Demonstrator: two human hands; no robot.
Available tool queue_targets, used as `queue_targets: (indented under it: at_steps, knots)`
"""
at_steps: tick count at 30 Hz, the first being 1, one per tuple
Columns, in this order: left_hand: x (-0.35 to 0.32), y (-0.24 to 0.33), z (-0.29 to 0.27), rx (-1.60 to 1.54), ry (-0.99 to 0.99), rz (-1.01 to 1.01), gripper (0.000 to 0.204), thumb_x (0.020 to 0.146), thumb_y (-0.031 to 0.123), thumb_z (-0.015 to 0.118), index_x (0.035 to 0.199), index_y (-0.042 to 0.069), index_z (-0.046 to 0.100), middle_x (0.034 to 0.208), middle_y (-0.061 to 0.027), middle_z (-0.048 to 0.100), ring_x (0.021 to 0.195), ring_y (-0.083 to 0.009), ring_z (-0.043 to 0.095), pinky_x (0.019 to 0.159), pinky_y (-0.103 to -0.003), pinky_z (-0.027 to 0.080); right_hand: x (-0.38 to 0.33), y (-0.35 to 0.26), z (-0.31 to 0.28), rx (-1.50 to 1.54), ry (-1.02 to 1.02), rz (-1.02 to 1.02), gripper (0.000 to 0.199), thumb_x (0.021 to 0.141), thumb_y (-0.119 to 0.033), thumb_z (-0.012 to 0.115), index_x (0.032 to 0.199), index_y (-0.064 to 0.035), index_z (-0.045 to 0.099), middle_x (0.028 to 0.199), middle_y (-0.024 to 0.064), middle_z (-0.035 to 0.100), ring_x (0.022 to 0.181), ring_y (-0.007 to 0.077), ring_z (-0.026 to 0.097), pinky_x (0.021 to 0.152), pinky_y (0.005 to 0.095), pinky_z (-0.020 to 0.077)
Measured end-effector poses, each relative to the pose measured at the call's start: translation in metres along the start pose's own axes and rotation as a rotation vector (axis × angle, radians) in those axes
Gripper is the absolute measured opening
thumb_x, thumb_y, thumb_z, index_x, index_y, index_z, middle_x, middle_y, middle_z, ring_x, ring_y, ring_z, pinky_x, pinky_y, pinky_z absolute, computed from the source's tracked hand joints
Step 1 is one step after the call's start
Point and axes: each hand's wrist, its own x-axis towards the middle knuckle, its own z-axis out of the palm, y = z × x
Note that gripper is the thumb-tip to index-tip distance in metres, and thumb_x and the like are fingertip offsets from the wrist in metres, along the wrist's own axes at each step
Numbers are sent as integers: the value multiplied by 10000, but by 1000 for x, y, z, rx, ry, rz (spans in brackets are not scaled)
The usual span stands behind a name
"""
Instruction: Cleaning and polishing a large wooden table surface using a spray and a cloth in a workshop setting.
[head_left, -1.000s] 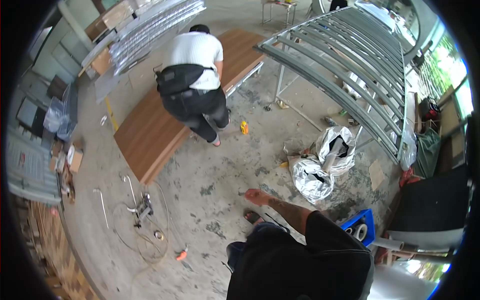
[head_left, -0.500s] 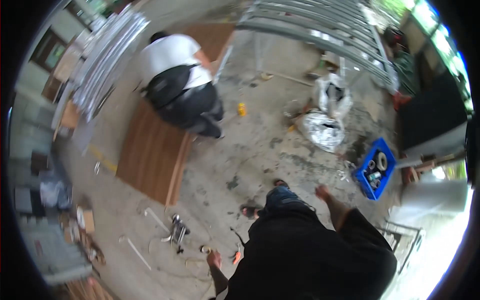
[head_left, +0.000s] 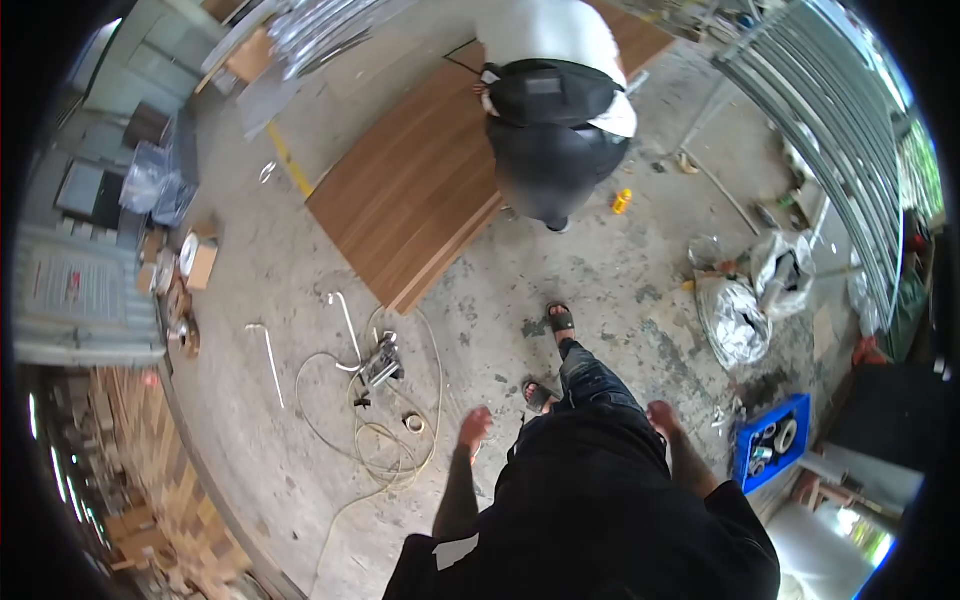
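L hand (head_left: 475,428) is held out low, left of the black shirt (head_left: 590,510), above the floor (head_left: 490,340). Fingers look loosely curled; nothing is seen gripped, but exact opening can't be told. R hand (head_left: 663,420) is held close by the shirt's right edge, partly hidden (palm not shown), so its opening, or whether anything is held, can't be told.

Nearest L hand, approx. to its left: tape roll (head_left: 413,423) on floor, well short of contact, w/ thin yellowish hose (head_left: 372,494) looped around it. Dark-and-silver tool (head_left: 382,365) is set just beyond the roll, inside the hose's wider loop. Two white bent rods are also laid on that side, one near the tool.

To the right of R hand, well apart: blue crate (head_left: 742,462) w/ rolls etc. inside. Silver sacks (head_left: 735,325) are stood beyond it. Up top, brown panels (head_left: 415,185) are stacked, w/ a co-worker (head_left: 555,95) bent over them; yellow bottle (head_left: 622,201) is placed nearby, on floor.
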Motion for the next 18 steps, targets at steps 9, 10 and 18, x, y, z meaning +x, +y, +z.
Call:
queue_targets:
  at_steps: [9,10,18]
  knots:
    - [-89,-59,22,-318,664,-516,486,945,505,477,1287,161,461,1239,-90,592,1036,-257,587,804,-474,429,216,-287,162,-967,54,-632,77,879,-130,588,877,-64,629,794,82,647,783,189,628,696,327,501]
    - [-92,-56,16,-406,675,-484,478,935,501,500,1277,168,469,1214,-86,599,1028,-253,586,808,-474,425,230,-315,203,-982,-60,-754,112,913,-156,571,954,-71,633,808,51,653,759,159,614,703,306,499]
    - [-15,20,26,146,449,300,293,986,423,375,1006,176,531,918,-34,584,853,-225,582,686,-413,472,332,-446,386,-178,-532,-702,236,899,-234,638,1083,-87,612,878,-14,670,768,111,599,692,286,486]
